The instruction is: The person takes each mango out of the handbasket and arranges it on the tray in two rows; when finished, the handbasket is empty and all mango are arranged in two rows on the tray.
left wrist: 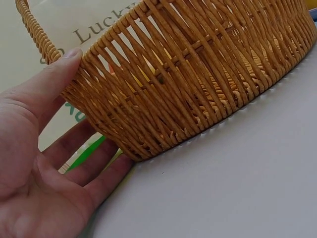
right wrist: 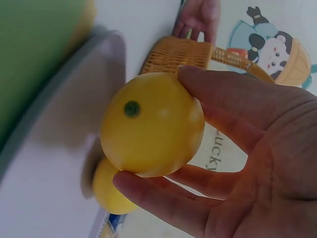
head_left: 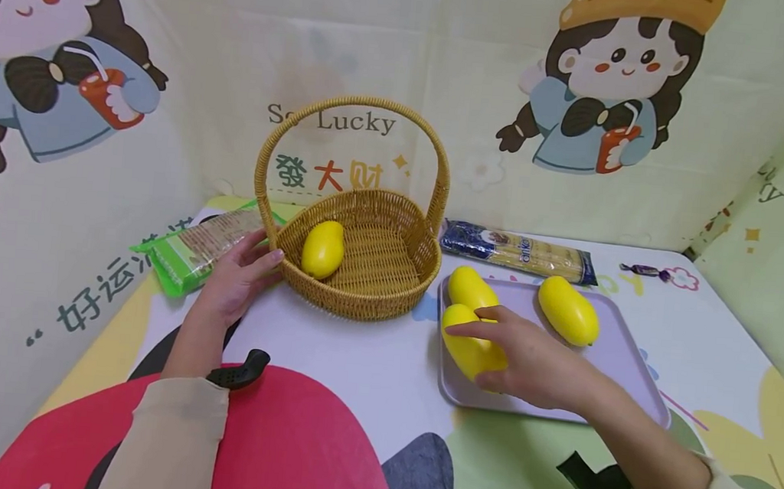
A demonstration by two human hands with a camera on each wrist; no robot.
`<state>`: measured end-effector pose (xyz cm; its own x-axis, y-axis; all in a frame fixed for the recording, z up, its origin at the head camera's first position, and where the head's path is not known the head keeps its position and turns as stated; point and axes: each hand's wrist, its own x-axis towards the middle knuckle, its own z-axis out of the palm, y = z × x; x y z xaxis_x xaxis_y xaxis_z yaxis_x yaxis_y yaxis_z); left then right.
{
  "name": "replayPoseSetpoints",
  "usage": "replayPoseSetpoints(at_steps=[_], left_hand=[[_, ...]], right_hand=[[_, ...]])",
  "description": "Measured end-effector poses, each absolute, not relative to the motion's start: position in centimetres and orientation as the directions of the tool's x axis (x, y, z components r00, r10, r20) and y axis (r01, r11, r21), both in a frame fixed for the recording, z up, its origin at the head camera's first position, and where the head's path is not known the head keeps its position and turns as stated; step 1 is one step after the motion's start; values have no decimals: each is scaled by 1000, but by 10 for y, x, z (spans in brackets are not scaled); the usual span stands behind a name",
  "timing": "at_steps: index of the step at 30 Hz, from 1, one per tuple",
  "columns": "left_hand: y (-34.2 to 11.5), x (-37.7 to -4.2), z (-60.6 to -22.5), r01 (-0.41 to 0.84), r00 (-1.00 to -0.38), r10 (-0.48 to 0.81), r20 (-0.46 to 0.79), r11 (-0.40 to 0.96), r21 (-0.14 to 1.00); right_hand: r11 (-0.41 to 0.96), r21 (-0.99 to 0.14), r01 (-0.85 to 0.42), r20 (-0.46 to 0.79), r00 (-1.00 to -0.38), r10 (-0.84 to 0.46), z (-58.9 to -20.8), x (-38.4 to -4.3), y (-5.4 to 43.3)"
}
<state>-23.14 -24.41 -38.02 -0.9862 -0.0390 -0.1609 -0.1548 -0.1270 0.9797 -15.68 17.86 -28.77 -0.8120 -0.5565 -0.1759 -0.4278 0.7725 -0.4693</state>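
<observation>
My right hand [head_left: 531, 359] grips a yellow oval fruit [right wrist: 153, 124] between thumb and fingers, over the left part of the lilac tray [head_left: 613, 369]. A green stem spot shows on its end in the right wrist view. Just behind it lies a second yellow fruit [head_left: 471, 288], and a third yellow fruit [head_left: 568, 310] sits at the tray's back right. My left hand [head_left: 237, 282] touches the left side of a wicker basket [head_left: 373, 304]. Its thumb lies at the rim and its extended fingers rest along the outer wall. One yellow fruit [head_left: 323, 250] is inside the basket, at the left.
A green-edged clear packet [head_left: 201, 249] lies left of the basket, partly behind my left hand. Behind the tray is a long blue-and-clear pack of noodles [head_left: 519, 252]. A small dark wrapped candy [head_left: 645, 271] lies at the back right. The basket's tall handle [head_left: 358, 101] arches upward.
</observation>
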Motion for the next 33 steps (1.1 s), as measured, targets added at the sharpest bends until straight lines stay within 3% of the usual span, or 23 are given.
replayPoseSetpoints(at_steps=[16, 33], left_hand=[[-242, -229, -379, -150, -987, -43, -156, -128, 980], [-244, -229, -379, -138, -989, -26, -143, -148, 979]], right_hand=[[777, -422, -467, -172, -801, -574, -305, -151, 179], [819, -317, -478, -204, -809, -551, -299, -145, 171]])
